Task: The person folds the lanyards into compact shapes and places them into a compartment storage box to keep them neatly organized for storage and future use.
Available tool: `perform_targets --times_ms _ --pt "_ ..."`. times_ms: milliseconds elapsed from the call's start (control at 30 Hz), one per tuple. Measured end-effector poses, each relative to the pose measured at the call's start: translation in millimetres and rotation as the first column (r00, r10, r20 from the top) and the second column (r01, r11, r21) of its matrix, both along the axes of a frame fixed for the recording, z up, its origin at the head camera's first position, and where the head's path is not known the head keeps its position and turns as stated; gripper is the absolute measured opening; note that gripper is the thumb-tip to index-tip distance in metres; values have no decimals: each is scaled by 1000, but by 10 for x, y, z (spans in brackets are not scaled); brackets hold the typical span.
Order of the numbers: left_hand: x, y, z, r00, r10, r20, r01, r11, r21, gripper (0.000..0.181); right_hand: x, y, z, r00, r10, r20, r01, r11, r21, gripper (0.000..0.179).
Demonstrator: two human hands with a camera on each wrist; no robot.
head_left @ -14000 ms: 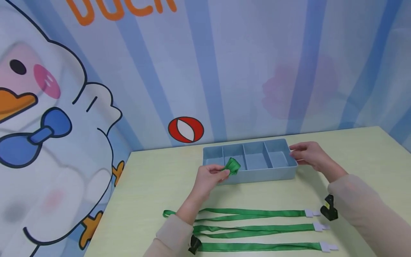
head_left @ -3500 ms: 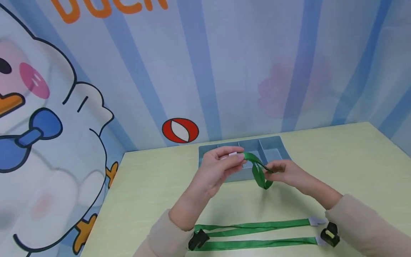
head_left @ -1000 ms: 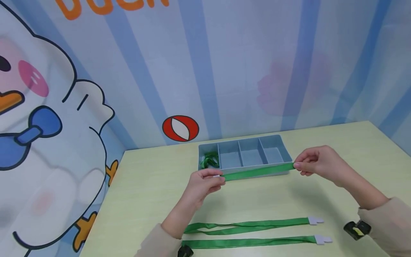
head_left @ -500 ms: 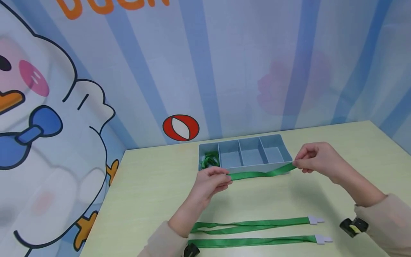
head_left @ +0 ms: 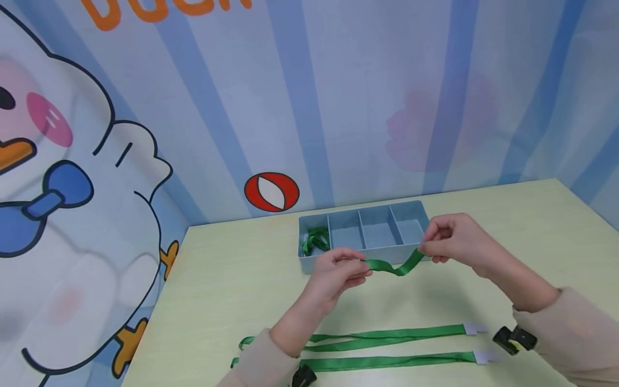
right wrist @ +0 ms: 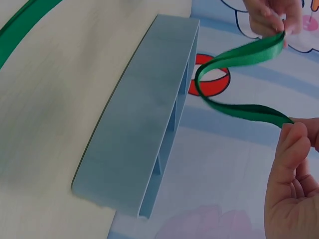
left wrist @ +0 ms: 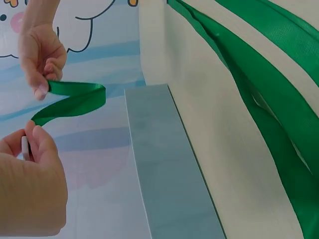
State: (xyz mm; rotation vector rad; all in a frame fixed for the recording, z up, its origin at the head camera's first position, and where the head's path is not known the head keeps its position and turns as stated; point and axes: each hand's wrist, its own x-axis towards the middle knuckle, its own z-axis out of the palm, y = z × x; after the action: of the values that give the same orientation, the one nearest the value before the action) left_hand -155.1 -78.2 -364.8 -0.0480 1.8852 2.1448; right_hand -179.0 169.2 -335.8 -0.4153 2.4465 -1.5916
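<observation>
A green lanyard (head_left: 400, 270) sags in a curve between my two hands, in front of the blue-grey divided box (head_left: 387, 254). My left hand (head_left: 338, 275) pinches one end, where a white clip (left wrist: 25, 148) pokes out between the fingers. Thumb and fingertips of my right hand (head_left: 456, 242) pinch the strap farther along, near the box's right front corner. In the right wrist view the strap (right wrist: 244, 55) bends into a loop between the hands. A bundled green lanyard (head_left: 316, 240) lies in the box's leftmost compartment.
Two more green lanyards, an upper one (head_left: 387, 338) and a lower one (head_left: 387, 363), lie lengthwise on the pale table (head_left: 217, 285) in front, white clips rightward. The other box compartments show bare floors. Behind stands a printed backdrop (head_left: 358, 107).
Earlier a folded lanyard in my left hand went into the leftmost compartment, and one of three lanyards left the table. In the last second my hands came closer together; the taut strap slackened.
</observation>
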Motion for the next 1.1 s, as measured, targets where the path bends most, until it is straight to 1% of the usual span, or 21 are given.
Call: perform_targets --times_ms 200,333,467,700,833,1000,1100 --pt "35 136 -2 1000 10 -12 -10 1000 19 16 51 -168 17 999 33 14 -32 999 -34 13" --pt "41 223 -18 1000 24 -14 -24 1000 20 15 78 -263 1 998 68 15 -68 997 -46 12" --pt "41 283 -34 1000 19 -20 -18 1000 21 14 93 -327 -28 995 93 37 -90 994 -57 13" --pt "65 318 -53 999 20 -30 -19 999 31 13 91 -350 -66 987 117 112 -109 991 -81 25" --pt "79 311 -59 999 7 -39 -6 999 36 16 73 -331 -96 978 137 158 -119 986 -119 29" --pt "53 302 -69 1000 -22 -16 23 999 41 19 54 -302 -127 970 176 168 -149 976 -160 28" --pt "42 303 -60 1000 -14 5 14 999 42 21 46 -307 -144 972 168 165 -143 978 -150 29"
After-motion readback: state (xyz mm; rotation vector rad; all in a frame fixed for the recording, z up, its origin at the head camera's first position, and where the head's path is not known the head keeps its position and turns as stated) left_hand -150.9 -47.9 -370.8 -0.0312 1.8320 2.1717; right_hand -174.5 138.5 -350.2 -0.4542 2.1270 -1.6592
